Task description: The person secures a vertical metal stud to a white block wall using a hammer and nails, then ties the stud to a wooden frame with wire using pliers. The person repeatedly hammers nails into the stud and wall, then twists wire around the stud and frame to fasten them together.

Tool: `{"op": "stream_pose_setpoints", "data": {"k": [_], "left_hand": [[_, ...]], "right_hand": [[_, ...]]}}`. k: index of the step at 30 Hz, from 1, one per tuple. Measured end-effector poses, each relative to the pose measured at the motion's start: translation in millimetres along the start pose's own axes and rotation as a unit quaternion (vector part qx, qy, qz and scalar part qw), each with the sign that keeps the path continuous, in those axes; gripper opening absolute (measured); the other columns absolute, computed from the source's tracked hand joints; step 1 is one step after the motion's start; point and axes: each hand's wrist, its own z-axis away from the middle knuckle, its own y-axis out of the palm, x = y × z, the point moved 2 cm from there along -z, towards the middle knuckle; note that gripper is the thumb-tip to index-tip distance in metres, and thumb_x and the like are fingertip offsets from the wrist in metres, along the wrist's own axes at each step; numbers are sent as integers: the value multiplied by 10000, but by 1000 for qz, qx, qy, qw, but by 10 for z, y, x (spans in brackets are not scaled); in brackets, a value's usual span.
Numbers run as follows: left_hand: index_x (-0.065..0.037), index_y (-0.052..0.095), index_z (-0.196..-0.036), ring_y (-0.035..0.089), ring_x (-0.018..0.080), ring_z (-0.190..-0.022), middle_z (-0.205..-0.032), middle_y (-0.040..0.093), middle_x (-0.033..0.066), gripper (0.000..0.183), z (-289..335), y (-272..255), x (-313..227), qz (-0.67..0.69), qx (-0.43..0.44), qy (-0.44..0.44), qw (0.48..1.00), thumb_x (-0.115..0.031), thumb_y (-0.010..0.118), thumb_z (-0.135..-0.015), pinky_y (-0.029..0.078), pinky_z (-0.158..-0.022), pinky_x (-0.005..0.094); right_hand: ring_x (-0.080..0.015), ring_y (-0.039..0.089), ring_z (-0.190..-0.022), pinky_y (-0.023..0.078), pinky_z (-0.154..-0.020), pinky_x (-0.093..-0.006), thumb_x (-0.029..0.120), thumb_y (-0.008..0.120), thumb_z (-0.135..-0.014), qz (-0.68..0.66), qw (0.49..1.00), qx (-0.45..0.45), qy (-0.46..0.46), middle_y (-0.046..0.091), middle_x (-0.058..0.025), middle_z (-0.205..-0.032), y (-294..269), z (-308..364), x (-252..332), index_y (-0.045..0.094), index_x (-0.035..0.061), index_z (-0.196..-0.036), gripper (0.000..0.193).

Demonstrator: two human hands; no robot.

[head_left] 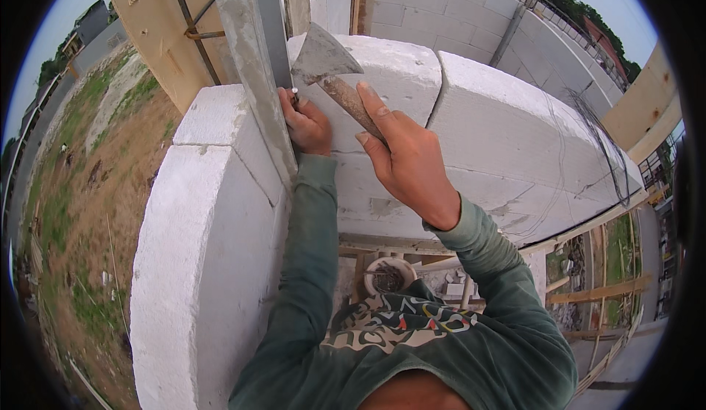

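Note:
My right hand (412, 160) is closed round the wooden handle of a trowel (323, 55), its grey triangular blade raised above the white block wall (401, 64). Close to the blade, my left hand (307, 125) pinches a small metal piece with a shiny top, which looks like a nail (295, 95). That hand presses up to a grey upright post (254, 57) in the wall corner. The nail's lower part is hidden by my fingers.
Another white block wall (184, 211) runs along my left side. A wooden board (162, 35) with bars stands behind the post. Thin wires (599, 138) hang over the right wall. Below sits a bucket (390, 274); a grassy drop (88, 211) lies left.

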Motion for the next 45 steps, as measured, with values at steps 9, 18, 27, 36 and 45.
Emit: {"op": "stream_pose_setpoints", "data": {"k": [9,18,27,36,45], "left_hand": [[52,365,-1332,609,361,-1005,-1172,551,259,398,-23,2,-18,-15,-9,9,1000,-78,492,-977,522,-873,388],[65,338,-1349,582,347,-1044,-1184,533,265,426,-40,-24,-68,-13,1,-6,1000,-63,488,-972,487,-909,389],[68,320,-1363,568,340,-1031,-1190,519,247,446,-25,-29,-51,3,4,-7,1000,-55,479,-965,477,-912,400],[75,287,-1379,565,334,-1030,-1177,520,239,486,4,-24,-18,10,6,3,1000,-23,475,-941,475,-915,406],[61,276,-1392,561,323,-998,-1175,513,238,506,-5,-62,-35,-4,15,14,1000,-15,469,-930,488,-863,391]], "right_hand": [[-318,634,-710,508,-642,-369,40,679,-819,20,998,58,17,638,-169,-874,49,6,17,470,74,-1394,613],[-283,589,-607,473,-532,-366,90,694,-811,-8,998,-46,-41,613,-129,-797,14,31,45,442,127,-1425,665],[-247,573,-573,471,-519,-347,65,691,-803,-51,989,-119,-72,573,-114,-739,80,38,30,445,117,-1420,666],[-238,551,-551,463,-504,-355,91,682,-819,-56,986,-137,-77,551,-100,-721,121,76,-32,455,117,-1411,635],[-242,555,-526,467,-487,-355,88,701,-804,-53,980,-158,-107,546,-100,-700,132,74,-67,461,117,-1409,652]]}}
